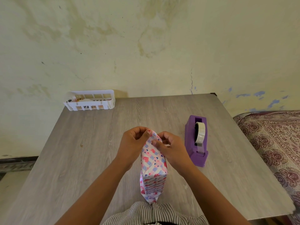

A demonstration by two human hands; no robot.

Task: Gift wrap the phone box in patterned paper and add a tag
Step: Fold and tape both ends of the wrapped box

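- phone box, already covered in patterned paper, sat near the middle of the table's near edge, long axis running from the person toward the far edge.
- far end of the paper was unsealed and stood up in a loose peak.
- left hand curled, fingers pinching the peak from its left side.
- right hand curled, thumb and fingers pinching the same flap from the right.
- both hands were at the far end, about equally near; near end lay untended by the striped shirt.
- tape dispenser stood just right of the right hand, so judged that hand better placed for tape.
- white basket sat at the far left corner; contents unclear.
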